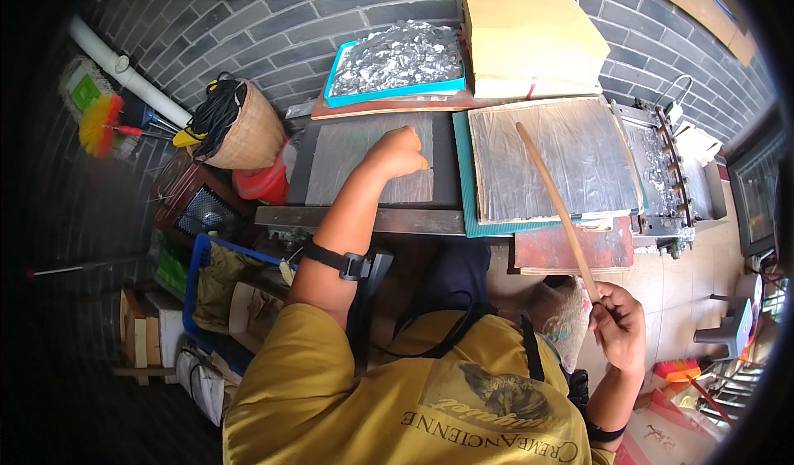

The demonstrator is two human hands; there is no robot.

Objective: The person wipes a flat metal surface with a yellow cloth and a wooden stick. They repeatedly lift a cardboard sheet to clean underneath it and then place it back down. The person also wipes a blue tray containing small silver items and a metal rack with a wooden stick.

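My left hand [400, 151], its fingers curled, is over the thin greyish sheet [339, 167] lying on a dark board [447, 188]; whatever its fingertips hold at the sheet's right part is too small to make out. My right hand [615, 320] grips the lower end of a long flat wooden stick [550, 184], which reaches up across a stack of wrinkled grey sheets [517, 175]. That stack rests on a teal ridged mat [470, 225], with reddish boards [562, 258] showing below its front edge.
At the back sit a blue tray of silvery flakes [335, 91] and a yellow paper stack [536, 39]. A metal apparatus [686, 179] stands right, a basket of cables [240, 126] and red bucket [263, 184] left, and a blue crate [195, 304] lower left.
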